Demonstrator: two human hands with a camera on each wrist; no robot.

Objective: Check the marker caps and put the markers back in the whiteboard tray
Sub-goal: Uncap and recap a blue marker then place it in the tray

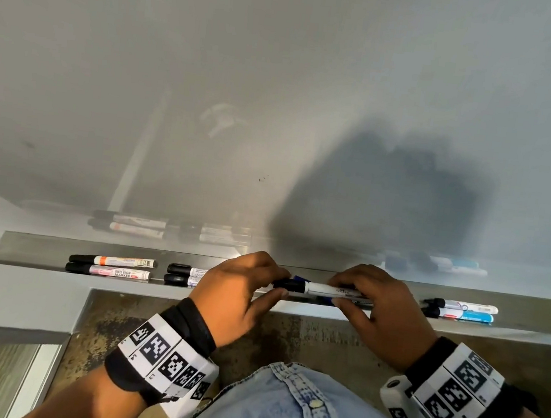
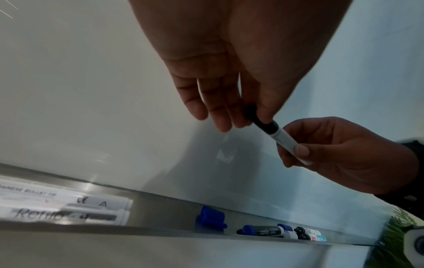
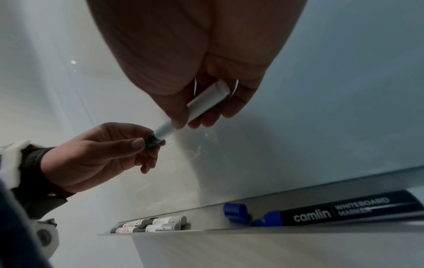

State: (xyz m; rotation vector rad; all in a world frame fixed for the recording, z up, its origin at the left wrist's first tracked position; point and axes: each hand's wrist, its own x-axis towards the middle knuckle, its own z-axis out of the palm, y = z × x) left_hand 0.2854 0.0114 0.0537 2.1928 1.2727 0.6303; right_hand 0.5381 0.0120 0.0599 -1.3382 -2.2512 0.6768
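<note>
— What filled most of the view?

— The whiteboard (image 1: 281, 89), pale and glossy, with the long metal tray (image 1: 39, 247) running along its lower edge.

— And the hands?

— Both were raised just above the tray's middle. The left hand (image 1: 237, 293) pinched the black cap (image 2: 259, 121) of a white-barrelled marker (image 1: 323, 288) between thumb and fingers (image 2: 220, 112); the right hand (image 1: 382, 310) had its fingers curled round the barrel's other end, thumb on top. The marker lay level between them, clear of the tray.

— What lay in the tray itself?

— At the left, two pairs of black-capped markers (image 1: 109, 265), side by side. At the right end, two more (image 1: 461, 310), one with a light-blue label. Under the hands, a dark camlin marker (image 3: 344, 208) with a blue collar lay uncapped, and a loose blue cap (image 3: 236, 211) sat just beside its tip.
</note>
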